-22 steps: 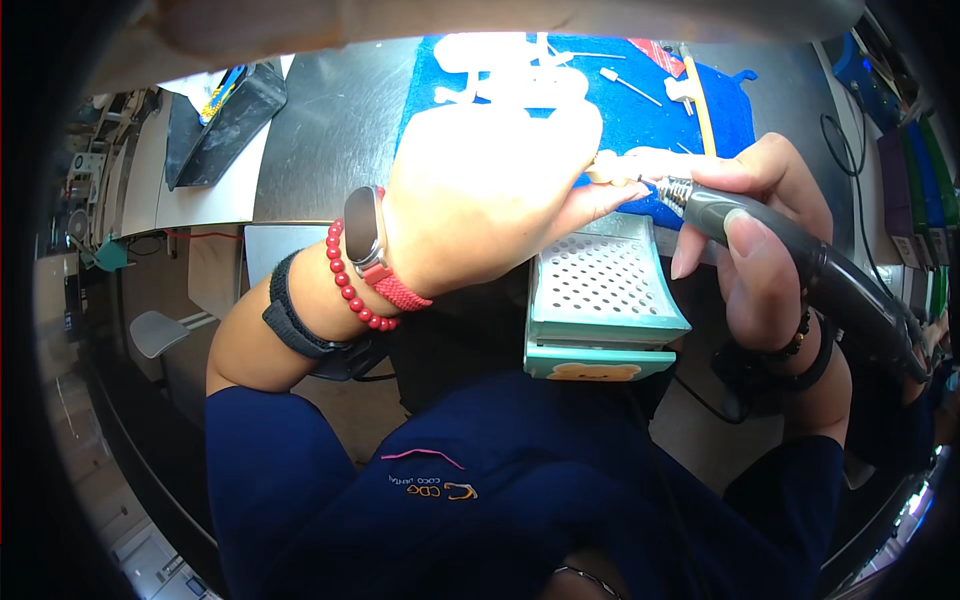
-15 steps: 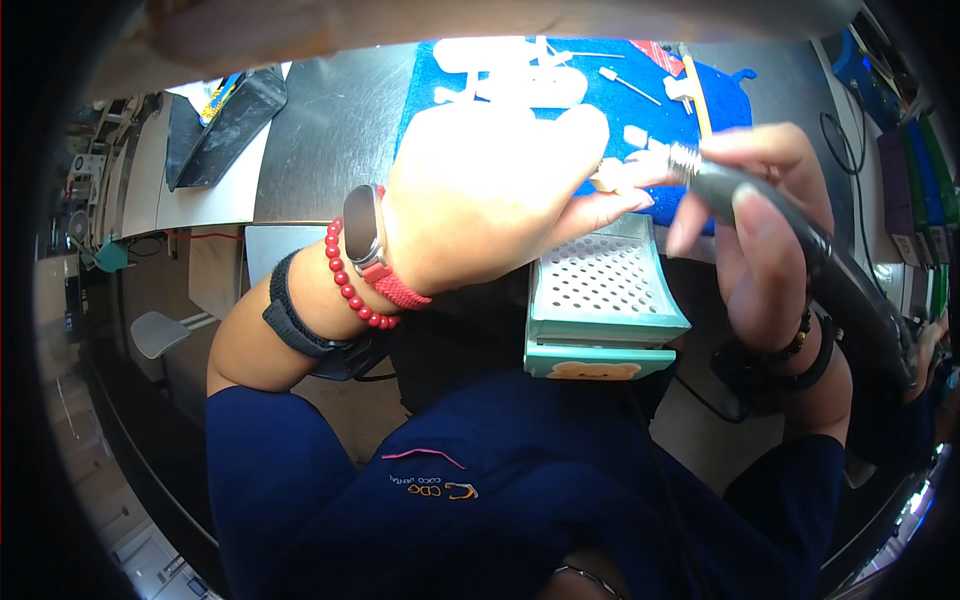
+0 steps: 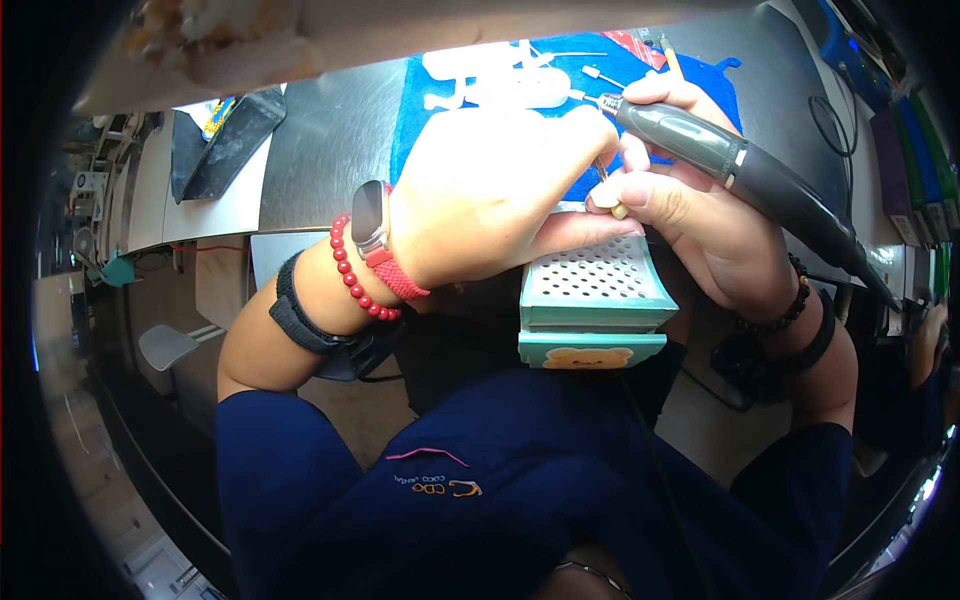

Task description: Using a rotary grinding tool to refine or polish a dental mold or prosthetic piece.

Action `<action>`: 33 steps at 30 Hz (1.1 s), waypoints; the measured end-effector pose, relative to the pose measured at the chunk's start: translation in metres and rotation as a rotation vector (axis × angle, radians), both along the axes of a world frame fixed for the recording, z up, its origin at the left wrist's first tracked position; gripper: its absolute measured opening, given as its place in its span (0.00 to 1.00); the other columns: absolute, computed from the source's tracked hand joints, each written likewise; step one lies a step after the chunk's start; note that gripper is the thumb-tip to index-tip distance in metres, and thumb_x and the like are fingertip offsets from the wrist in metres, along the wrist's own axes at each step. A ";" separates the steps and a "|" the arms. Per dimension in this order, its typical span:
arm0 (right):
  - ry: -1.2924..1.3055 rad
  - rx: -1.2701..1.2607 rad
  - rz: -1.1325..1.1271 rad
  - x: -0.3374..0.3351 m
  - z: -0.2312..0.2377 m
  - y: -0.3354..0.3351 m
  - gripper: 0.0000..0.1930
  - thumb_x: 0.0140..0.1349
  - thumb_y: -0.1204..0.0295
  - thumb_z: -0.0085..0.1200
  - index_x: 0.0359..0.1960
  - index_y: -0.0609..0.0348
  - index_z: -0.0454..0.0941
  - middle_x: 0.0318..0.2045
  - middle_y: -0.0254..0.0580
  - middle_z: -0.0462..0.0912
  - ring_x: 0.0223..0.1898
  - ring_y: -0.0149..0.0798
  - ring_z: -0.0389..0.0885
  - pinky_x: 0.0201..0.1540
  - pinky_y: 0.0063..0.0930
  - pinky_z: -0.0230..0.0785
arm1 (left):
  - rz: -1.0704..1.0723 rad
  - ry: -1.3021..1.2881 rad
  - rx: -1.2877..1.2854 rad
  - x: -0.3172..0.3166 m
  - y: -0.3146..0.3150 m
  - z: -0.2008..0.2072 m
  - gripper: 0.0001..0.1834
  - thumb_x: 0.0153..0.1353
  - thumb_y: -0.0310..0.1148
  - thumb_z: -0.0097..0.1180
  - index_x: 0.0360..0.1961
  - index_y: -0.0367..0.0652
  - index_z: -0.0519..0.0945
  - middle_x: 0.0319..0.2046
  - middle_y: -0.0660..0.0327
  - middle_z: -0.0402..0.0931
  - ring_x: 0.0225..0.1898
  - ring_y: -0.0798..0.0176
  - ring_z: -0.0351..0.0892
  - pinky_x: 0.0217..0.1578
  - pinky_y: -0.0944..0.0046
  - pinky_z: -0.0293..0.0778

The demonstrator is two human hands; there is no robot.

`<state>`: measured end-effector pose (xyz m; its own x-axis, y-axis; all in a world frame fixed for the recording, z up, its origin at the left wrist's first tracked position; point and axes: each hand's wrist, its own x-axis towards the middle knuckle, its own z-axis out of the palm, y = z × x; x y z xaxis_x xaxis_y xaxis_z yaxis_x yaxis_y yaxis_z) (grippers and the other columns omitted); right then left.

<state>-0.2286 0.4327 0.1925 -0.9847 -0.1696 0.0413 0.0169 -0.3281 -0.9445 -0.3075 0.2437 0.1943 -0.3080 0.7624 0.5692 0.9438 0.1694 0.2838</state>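
Note:
My left hand (image 3: 490, 190), overexposed by bright light, has its thumb and fingers closed on a small ivory piece like a dental crown (image 3: 619, 211). My right hand (image 3: 715, 225) grips a dark rotary handpiece (image 3: 765, 175) between its fingers, with the metal tip pointing up and to the left, away from the crown. The right thumb and a fingertip also pinch at the crown, so both hands meet there. Just below them stands a mint-green box with a perforated white top (image 3: 595, 275).
A blue cloth (image 3: 712, 95) lies on the metal bench (image 3: 330, 120). On it are overexposed white parts (image 3: 515, 85), a thin bur-like tool (image 3: 603, 76) and a red packet (image 3: 635, 47). A black tray (image 3: 235, 140) stands at left, with binders (image 3: 905, 190) at right.
The handpiece tip has swung up and left, off the crown. My right thumb and finger have come down onto the crown. The left hand stays nearly in place.

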 end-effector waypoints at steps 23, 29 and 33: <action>0.277 0.408 -0.050 0.016 0.022 0.014 0.22 0.61 0.56 0.47 0.44 0.65 0.67 0.27 0.44 0.76 0.24 0.26 0.73 0.37 0.20 0.64 | 0.059 0.052 0.105 -0.001 -0.003 0.000 0.16 0.50 0.34 0.71 0.33 0.37 0.76 0.12 0.65 0.67 0.12 0.71 0.68 0.16 0.73 0.63; 0.238 0.278 -0.085 0.020 0.020 0.006 0.19 0.62 0.59 0.48 0.44 0.63 0.65 0.27 0.47 0.79 0.31 0.28 0.75 0.45 0.24 0.65 | 0.071 0.060 0.110 -0.001 -0.004 -0.004 0.16 0.50 0.33 0.71 0.33 0.36 0.76 0.11 0.65 0.67 0.12 0.69 0.68 0.16 0.72 0.64; 0.245 0.300 -0.104 0.024 0.024 0.005 0.18 0.62 0.60 0.48 0.44 0.62 0.65 0.28 0.47 0.79 0.34 0.29 0.76 0.47 0.25 0.65 | 0.064 0.069 0.093 -0.002 -0.005 -0.002 0.16 0.50 0.34 0.71 0.32 0.36 0.77 0.10 0.65 0.66 0.11 0.68 0.68 0.16 0.71 0.64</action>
